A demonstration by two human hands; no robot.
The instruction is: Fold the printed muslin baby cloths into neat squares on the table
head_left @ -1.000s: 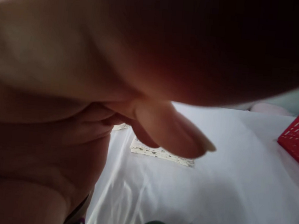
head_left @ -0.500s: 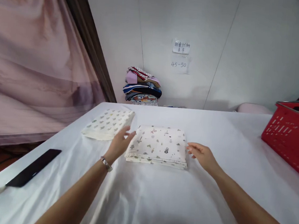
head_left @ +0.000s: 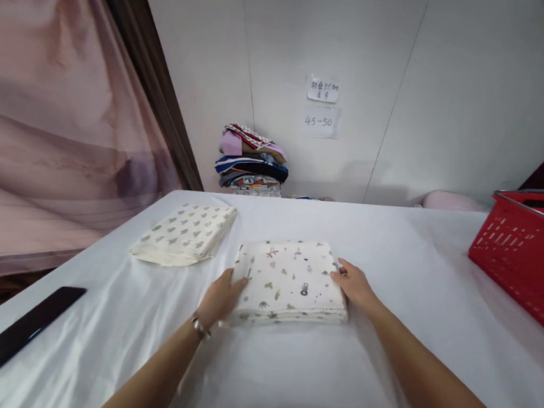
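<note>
Cloth with small grey-green motifs (head_left: 185, 228) sits folded on the left side of the white tablecloth (head_left: 415, 263), near the left hand (head_left: 218, 298) but not touching it. That hand's got its thumb on top, pinching the left edge of a folded starfish-print cloth (head_left: 289, 276), other fingers partly hidden. So the starfish one lies smack between both hands, with the right hand (head_left: 354, 286) pinching its right edge. Red basket (head_left: 525, 273) is well apart, over on the right.

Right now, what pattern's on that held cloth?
Small scattered pictures on white cloth; head view shows it best.
</note>
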